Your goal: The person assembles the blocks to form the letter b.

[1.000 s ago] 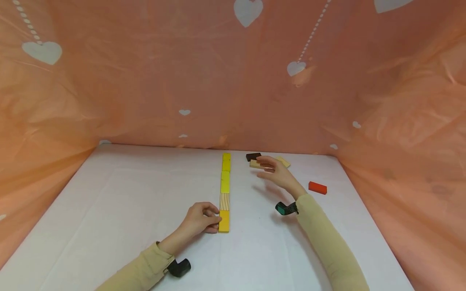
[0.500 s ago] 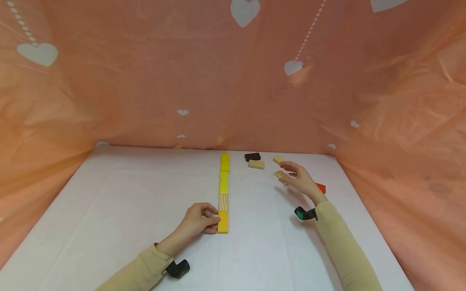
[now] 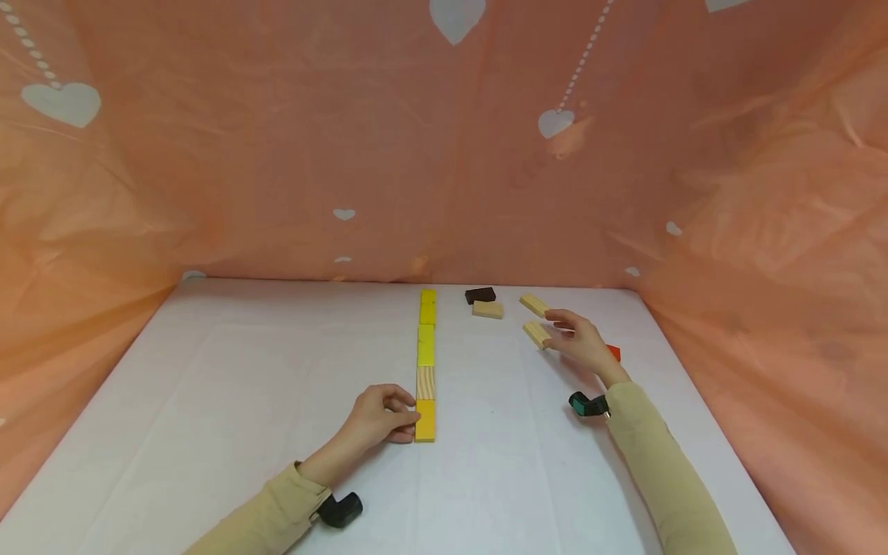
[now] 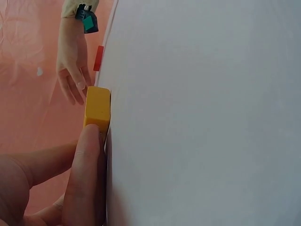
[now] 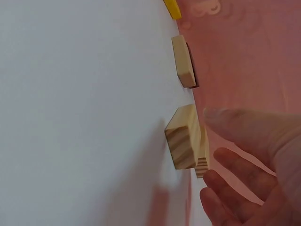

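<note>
A straight row of blocks lies mid-table: two bright yellow blocks, a striped natural wood block and an orange-yellow block nearest me. My left hand is beside that last block, a fingertip touching its left side in the left wrist view; no finger shows on its far side. At the right, my right hand has its thumb and fingers spread at the right ends of two natural wood blocks, a nearer one and a farther one. Nothing visible is between its fingers.
A dark block and a pale wood block lie close together at the back. Behind my right wrist, a red block is partly covered. Orange curtain with white hearts encloses the white table.
My right hand has moved right, from over the dark and pale blocks to the two natural wood blocks, partly covering the red block. My left hand stays at the orange-yellow block.
</note>
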The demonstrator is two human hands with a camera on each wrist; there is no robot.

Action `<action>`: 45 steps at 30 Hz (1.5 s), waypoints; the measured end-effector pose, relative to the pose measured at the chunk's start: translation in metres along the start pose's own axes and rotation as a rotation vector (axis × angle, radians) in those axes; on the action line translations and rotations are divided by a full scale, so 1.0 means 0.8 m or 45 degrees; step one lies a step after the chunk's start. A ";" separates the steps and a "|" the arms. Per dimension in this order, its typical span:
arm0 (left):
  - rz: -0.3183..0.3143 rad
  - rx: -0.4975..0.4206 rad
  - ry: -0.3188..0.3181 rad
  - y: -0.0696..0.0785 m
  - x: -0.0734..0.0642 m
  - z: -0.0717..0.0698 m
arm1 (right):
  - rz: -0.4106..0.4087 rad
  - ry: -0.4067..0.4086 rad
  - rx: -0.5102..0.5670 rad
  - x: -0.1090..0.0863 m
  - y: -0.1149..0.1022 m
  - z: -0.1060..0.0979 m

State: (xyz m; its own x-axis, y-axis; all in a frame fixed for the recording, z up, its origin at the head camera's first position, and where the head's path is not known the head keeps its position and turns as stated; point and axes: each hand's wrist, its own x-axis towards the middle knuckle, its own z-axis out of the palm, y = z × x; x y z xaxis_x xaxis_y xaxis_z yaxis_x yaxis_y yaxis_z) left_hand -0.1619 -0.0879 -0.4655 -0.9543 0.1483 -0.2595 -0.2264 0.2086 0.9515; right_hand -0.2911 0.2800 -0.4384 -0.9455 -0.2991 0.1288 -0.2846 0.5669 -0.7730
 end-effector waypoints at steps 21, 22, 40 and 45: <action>-0.002 -0.012 -0.010 -0.003 0.004 0.001 | 0.051 -0.042 -0.088 0.011 0.010 0.012; -0.004 -0.010 -0.009 -0.003 0.005 0.001 | 0.051 -0.044 -0.097 0.012 0.009 0.013; -0.029 -0.013 0.000 -0.002 0.004 0.002 | 0.082 -0.167 -0.140 0.024 0.002 0.013; -0.029 0.003 0.009 -0.002 0.004 0.002 | 0.094 -0.201 -0.130 0.027 0.004 0.013</action>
State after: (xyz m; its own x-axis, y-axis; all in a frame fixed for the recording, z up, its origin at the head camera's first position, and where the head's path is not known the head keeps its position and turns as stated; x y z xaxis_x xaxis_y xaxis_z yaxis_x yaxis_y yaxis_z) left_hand -0.1640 -0.0863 -0.4677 -0.9501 0.1368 -0.2802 -0.2479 0.2139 0.9449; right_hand -0.3109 0.2672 -0.4446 -0.9301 -0.3659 -0.0308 -0.2378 0.6642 -0.7087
